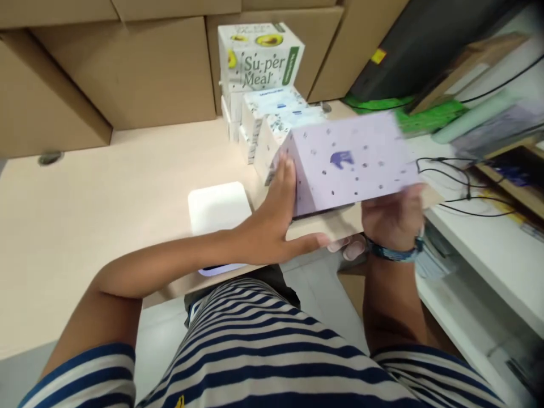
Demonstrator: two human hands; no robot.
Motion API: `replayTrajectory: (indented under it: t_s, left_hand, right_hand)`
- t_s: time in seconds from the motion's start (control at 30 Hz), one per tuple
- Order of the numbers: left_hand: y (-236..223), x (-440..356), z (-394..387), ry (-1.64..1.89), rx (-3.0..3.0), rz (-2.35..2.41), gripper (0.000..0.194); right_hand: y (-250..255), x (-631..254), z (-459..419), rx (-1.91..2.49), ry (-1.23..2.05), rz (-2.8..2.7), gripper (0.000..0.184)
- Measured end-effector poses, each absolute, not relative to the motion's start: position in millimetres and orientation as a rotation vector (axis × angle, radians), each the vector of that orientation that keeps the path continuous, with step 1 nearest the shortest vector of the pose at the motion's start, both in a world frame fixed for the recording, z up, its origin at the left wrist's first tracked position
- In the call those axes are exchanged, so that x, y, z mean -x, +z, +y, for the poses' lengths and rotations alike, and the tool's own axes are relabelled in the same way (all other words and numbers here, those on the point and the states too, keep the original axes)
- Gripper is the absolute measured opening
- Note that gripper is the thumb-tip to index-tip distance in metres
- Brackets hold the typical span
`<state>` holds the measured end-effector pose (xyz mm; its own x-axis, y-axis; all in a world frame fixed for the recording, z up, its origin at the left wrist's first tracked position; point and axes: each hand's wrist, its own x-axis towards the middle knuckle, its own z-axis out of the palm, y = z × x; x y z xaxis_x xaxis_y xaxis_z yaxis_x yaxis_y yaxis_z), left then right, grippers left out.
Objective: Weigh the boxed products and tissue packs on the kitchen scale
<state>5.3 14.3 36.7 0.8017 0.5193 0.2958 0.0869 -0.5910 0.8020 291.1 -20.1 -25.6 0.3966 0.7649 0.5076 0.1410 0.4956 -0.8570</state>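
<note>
A lilac cardboard box [361,147] with a dark bear-like logo and small scattered prints is held tilted above the table's right end. My left hand [276,221] presses against its left side, fingers along that face and thumb pointing right below it. At the lower right corner, my right hand [395,212] grips the box, its fingers partly hidden beneath. A flat white square device [219,207] with rounded corners, perhaps a scale, lies on the table, partly covered by my left forearm.
Behind the lilac box stand stacked white boxes [278,102], topped by a "Su-per Meal" box [263,59] with avocado prints. Large brown cartons [165,73] line the table's back. Black cables [467,175] run over a white shelf [493,243] at right. The wooden table [127,187] extends left.
</note>
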Motion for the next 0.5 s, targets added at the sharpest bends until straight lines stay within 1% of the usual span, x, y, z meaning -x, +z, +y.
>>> replayTrajectory:
  t_s: [0.07,0.13,0.23,0.37,0.43,0.5]
  left_hand:
    - [23,-18,7,0.525,-2.081,0.472,0.145]
    - [11,-24,4,0.448,-2.013,0.52,0.149]
    - [10,-24,4,0.398,-1.973,0.551,0.147]
    - [25,-8,4,0.34,-1.941,0.682,0.131]
    - [27,8,8,0.366,-1.948,0.787,0.126]
    - [21,34,21,0.466,-1.973,0.91,0.124]
  right_hand:
    - [-40,-303,-16,1.043,0.549,-1.066,0.059]
    - [-55,-313,-15,1.096,0.582,-1.059,0.058]
    - [-75,-318,-14,1.14,0.529,-1.054,0.065]
    - [-94,-305,-13,1.132,0.524,-0.956,0.076]
    - [-100,-294,-16,1.115,0.538,-0.931,0.079]
    - [-104,-286,-23,1.106,0.522,-0.908,0.084]
